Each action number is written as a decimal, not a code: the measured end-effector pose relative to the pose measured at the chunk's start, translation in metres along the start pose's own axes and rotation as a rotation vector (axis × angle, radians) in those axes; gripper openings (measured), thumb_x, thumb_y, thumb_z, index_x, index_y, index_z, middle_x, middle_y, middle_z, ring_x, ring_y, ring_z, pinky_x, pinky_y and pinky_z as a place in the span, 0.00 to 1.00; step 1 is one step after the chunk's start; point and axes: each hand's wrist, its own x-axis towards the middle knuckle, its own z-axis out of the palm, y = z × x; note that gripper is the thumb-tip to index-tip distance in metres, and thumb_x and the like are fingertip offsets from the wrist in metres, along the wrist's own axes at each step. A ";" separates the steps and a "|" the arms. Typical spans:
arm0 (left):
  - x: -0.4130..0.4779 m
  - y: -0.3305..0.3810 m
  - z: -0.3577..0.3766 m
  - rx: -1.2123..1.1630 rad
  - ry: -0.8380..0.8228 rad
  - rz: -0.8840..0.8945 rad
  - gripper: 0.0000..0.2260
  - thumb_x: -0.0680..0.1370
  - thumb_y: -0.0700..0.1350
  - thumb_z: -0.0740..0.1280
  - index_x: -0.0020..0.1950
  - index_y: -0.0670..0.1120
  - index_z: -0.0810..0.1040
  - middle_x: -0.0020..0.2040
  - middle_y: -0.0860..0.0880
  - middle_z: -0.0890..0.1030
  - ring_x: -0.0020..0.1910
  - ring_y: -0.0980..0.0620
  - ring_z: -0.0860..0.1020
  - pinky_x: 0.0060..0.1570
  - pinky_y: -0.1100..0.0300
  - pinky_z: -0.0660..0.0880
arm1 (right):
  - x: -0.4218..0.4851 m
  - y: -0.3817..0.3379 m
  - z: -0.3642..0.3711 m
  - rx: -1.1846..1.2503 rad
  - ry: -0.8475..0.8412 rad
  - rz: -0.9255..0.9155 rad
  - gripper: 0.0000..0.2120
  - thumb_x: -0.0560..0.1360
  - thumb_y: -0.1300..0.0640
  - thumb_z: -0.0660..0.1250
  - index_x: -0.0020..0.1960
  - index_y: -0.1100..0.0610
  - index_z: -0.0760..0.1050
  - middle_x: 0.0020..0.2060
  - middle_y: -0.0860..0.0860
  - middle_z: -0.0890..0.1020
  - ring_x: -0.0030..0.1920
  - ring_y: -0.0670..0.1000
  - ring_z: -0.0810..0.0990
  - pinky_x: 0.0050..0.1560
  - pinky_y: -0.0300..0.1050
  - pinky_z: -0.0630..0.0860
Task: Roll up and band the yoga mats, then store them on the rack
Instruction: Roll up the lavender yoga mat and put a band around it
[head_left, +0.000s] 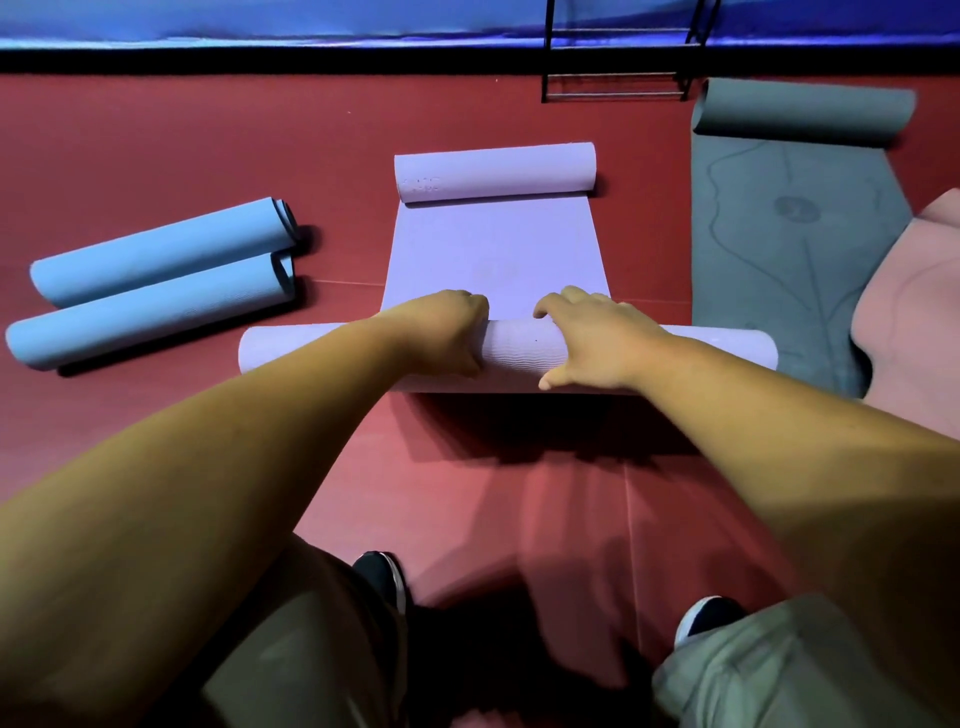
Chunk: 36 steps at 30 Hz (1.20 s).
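Observation:
A lilac yoga mat (496, 249) lies on the red floor in front of me, its near end rolled into a thick roll (517, 348) and its far end curled into a smaller roll (496, 171). My left hand (447, 332) grips the near roll left of its middle, fingers curled over the top. My right hand (592, 338) lies over the same roll to the right, fingers bent over its far side and thumb on the near side. A black metal rack (618, 78) stands at the back against the wall.
Two rolled light-blue mats (156, 280) lie side by side at the left. A grey mat (789, 218) with a curled far end is spread at the right, a pink mat (914, 312) beside it. My knees and shoes show at the bottom.

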 end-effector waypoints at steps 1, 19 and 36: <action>0.001 -0.002 0.000 -0.014 -0.023 -0.006 0.19 0.71 0.51 0.80 0.53 0.49 0.73 0.52 0.48 0.79 0.50 0.44 0.77 0.45 0.52 0.72 | 0.000 -0.002 0.000 0.018 0.007 -0.007 0.35 0.71 0.37 0.78 0.71 0.46 0.68 0.65 0.48 0.74 0.64 0.57 0.75 0.58 0.56 0.74; 0.000 -0.004 -0.002 0.017 0.016 -0.028 0.16 0.72 0.54 0.77 0.53 0.53 0.76 0.52 0.50 0.79 0.52 0.44 0.78 0.47 0.52 0.74 | 0.006 -0.003 0.004 0.024 0.003 0.014 0.29 0.75 0.42 0.74 0.71 0.43 0.66 0.61 0.48 0.75 0.62 0.59 0.76 0.54 0.55 0.69; 0.001 -0.005 -0.002 -0.068 0.038 -0.089 0.43 0.72 0.52 0.80 0.82 0.48 0.63 0.69 0.43 0.78 0.68 0.41 0.76 0.60 0.51 0.75 | 0.007 -0.003 0.000 0.100 -0.014 0.036 0.29 0.72 0.43 0.76 0.69 0.41 0.68 0.55 0.47 0.73 0.57 0.58 0.77 0.54 0.53 0.72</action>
